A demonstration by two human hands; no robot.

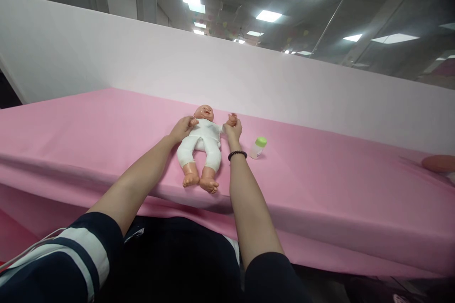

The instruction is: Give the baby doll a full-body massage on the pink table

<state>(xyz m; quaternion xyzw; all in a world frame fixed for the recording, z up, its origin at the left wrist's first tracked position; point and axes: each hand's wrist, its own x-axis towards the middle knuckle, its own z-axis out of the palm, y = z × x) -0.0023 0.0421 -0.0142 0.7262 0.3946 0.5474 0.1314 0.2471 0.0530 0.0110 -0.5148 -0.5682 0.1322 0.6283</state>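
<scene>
A baby doll point(203, 139) in a white cloth body lies on its back on the pink-covered table, feet toward me. My left hand point(182, 129) is closed around the doll's arm on the left, near its small hand. On the other side, my right hand point(233, 130) grips the doll's other arm, which is stretched outward with its hand point(232, 118) showing above my fingers. A small bottle with a green cap point(260, 142) stands to the right of my right wrist, apart from it.
The pink cover point(320, 180) spreads across the table and hangs over its front edge. A white partition point(249, 75) rises along the back, with glass above it. At the far right lies a brownish rounded object point(439, 163), partly cut off.
</scene>
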